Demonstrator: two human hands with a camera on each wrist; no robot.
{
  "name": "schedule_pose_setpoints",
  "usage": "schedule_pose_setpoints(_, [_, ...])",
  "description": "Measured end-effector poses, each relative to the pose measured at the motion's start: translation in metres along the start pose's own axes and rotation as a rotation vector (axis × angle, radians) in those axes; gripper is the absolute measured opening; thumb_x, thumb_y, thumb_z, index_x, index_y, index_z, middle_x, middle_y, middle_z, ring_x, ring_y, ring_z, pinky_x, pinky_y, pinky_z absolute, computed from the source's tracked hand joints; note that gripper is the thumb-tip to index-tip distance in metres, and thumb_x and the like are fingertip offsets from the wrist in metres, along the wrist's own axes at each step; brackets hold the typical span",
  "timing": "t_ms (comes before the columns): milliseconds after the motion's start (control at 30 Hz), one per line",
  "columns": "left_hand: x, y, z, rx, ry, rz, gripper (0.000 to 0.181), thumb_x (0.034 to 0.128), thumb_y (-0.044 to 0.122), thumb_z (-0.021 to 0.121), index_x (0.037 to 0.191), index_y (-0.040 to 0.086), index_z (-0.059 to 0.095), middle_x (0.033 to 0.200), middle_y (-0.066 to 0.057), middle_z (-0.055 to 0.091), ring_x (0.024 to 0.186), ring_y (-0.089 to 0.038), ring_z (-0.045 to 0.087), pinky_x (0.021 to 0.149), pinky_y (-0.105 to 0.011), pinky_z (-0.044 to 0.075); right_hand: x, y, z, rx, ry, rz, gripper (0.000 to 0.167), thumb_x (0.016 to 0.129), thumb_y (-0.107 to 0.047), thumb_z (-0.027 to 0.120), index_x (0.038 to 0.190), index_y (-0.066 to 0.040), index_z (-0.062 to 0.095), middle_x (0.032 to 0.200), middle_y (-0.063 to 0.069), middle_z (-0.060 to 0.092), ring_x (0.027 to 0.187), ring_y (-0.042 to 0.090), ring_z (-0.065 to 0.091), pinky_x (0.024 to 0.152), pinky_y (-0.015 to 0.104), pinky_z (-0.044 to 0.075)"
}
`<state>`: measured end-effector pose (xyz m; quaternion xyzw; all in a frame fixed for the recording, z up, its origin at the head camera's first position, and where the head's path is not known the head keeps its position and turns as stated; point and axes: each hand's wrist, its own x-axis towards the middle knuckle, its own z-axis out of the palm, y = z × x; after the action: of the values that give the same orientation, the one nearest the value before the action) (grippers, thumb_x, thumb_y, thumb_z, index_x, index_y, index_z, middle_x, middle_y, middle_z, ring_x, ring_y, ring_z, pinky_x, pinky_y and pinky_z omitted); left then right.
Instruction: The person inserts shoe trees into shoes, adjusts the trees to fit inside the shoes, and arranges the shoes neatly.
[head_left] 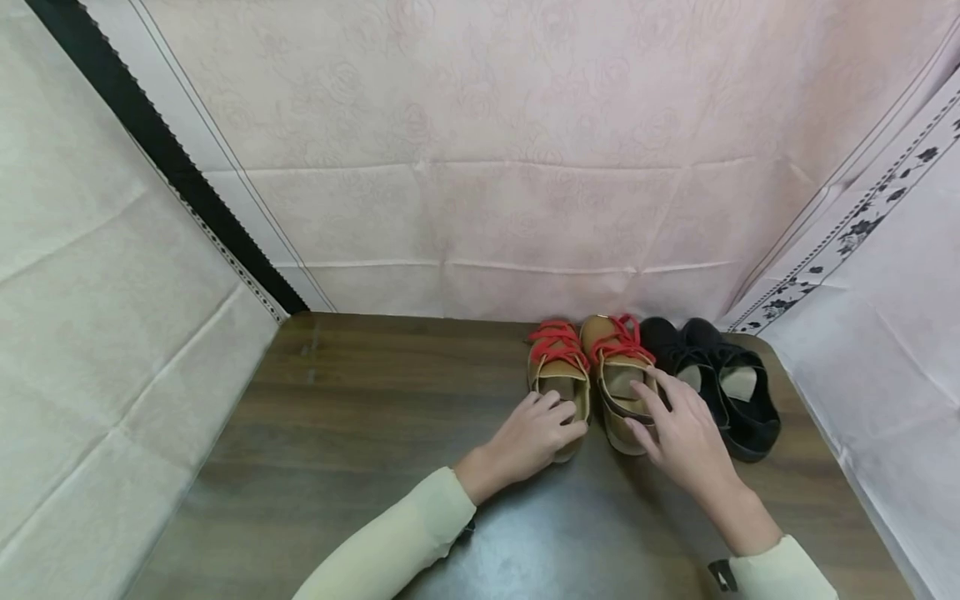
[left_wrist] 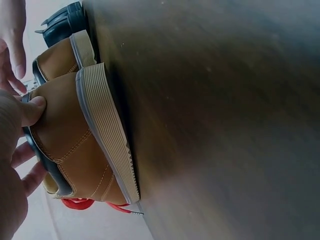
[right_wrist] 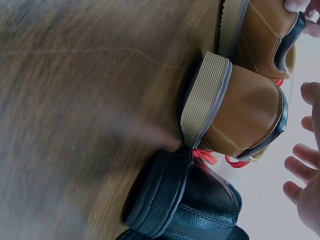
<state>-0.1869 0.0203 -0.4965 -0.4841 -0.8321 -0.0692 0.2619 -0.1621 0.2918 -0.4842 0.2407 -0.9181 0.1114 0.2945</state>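
Observation:
Two tan lace-up shoes with red laces stand side by side on a wooden table. The left tan shoe (head_left: 557, 368) (left_wrist: 75, 120) has its heel edge pinched by my left hand (head_left: 528, 439) (left_wrist: 15, 125), thumb outside and fingers inside the opening. Over the heel of the right tan shoe (head_left: 624, 375) (right_wrist: 247, 110) hovers my right hand (head_left: 690, 433) (right_wrist: 307, 170), fingers spread and slightly bent. The right wrist view shows a gap between that hand and the shoe. Both tan shoes sit flat, toes pointing away from me.
A pair of black shoes (head_left: 753, 427) (right_wrist: 200, 195) stands close to the right of the tan pair. The wooden tabletop (head_left: 360, 417) stretches to the left. Pale patterned cloth (head_left: 480, 208) hangs behind the table and along both sides.

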Motion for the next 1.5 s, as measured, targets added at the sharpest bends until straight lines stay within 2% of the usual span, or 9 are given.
schedule_pose_setpoints(133, [0.004,0.001,0.002,-0.005,0.008,-0.014,0.023,0.1024,0.011,0.061,0.113,0.026,0.075,0.105,0.007,0.066,0.089,-0.016,0.055,0.068,-0.028,0.04,0.001,0.001,0.002,0.0,-0.01,0.002,0.065,0.106,-0.059,0.042,0.132,-0.003,0.065,0.142,0.028,0.055,0.12,0.051,0.056,0.097,0.069,0.045])
schedule_pose_setpoints(267, [0.006,0.002,0.005,-0.015,0.005,-0.024,0.023,0.1019,0.011,0.062,0.114,0.026,0.075,0.106,0.006,0.067,0.089,-0.016,0.056,0.068,-0.028,0.041,0.001,0.003,0.004,0.009,-0.034,0.022,0.055,0.097,-0.043,0.066,0.135,-0.003,0.063,0.145,0.027,0.053,0.123,0.05,0.055,0.098,0.069,0.045])
schedule_pose_setpoints(367, [0.009,0.004,0.008,-0.021,0.01,-0.03,0.023,0.1011,0.011,0.063,0.114,0.026,0.075,0.106,0.006,0.067,0.09,-0.016,0.056,0.069,-0.028,0.043,0.0,0.004,0.003,0.019,-0.038,0.048,0.059,0.086,-0.029,0.08,0.136,-0.003,0.062,0.146,0.027,0.052,0.124,0.05,0.054,0.1,0.068,0.044])
schedule_pose_setpoints(433, [0.011,0.005,0.009,-0.018,0.022,-0.029,0.023,0.1004,0.011,0.063,0.114,0.026,0.075,0.106,0.006,0.067,0.089,-0.016,0.056,0.07,-0.029,0.043,0.001,0.005,0.003,0.021,-0.037,0.063,0.062,0.082,-0.026,0.084,0.136,-0.003,0.062,0.147,0.027,0.052,0.125,0.05,0.054,0.101,0.069,0.044])
schedule_pose_setpoints(800, [0.019,0.006,0.016,0.042,0.051,-0.013,0.02,0.1025,0.015,0.062,0.113,0.026,0.075,0.104,0.007,0.067,0.087,-0.014,0.055,0.068,-0.027,0.043,0.005,0.005,0.002,0.003,-0.062,0.08,0.063,0.082,-0.026,0.083,0.136,-0.003,0.061,0.148,0.026,0.051,0.128,0.049,0.052,0.101,0.068,0.044])
schedule_pose_setpoints(1067, [0.022,0.008,0.017,0.065,0.026,0.001,0.022,0.1033,0.014,0.062,0.118,0.023,0.075,0.106,0.004,0.067,0.089,-0.015,0.059,0.068,-0.027,0.046,0.007,0.005,0.004,0.005,-0.039,0.078,0.061,0.083,-0.027,0.082,0.135,-0.003,0.062,0.147,0.026,0.052,0.128,0.05,0.053,0.102,0.068,0.044])
schedule_pose_setpoints(1267, [0.019,0.008,0.014,0.036,0.063,-0.011,0.017,0.101,0.02,0.067,0.115,0.023,0.077,0.102,0.004,0.068,0.086,-0.014,0.06,0.068,-0.026,0.047,0.008,0.002,0.005,0.012,-0.045,0.091,0.061,0.083,-0.027,0.081,0.134,-0.002,0.062,0.147,0.027,0.051,0.128,0.05,0.052,0.103,0.068,0.043])
schedule_pose_setpoints(1367, [0.017,0.007,0.013,0.006,0.059,-0.021,0.017,0.101,0.023,0.068,0.115,0.022,0.076,0.102,0.004,0.068,0.087,-0.014,0.06,0.068,-0.026,0.046,0.009,0.0,0.005,0.014,-0.042,0.093,0.061,0.083,-0.027,0.081,0.135,-0.002,0.062,0.147,0.027,0.051,0.129,0.05,0.052,0.104,0.068,0.043])
schedule_pose_setpoints(1500, [0.015,0.005,0.013,-0.009,0.053,-0.025,0.018,0.1009,0.018,0.067,0.115,0.022,0.077,0.103,0.004,0.068,0.088,-0.014,0.06,0.069,-0.026,0.046,0.011,-0.003,0.006,0.024,-0.043,0.099,0.061,0.084,-0.027,0.081,0.136,-0.002,0.061,0.148,0.027,0.05,0.13,0.049,0.051,0.105,0.067,0.042])
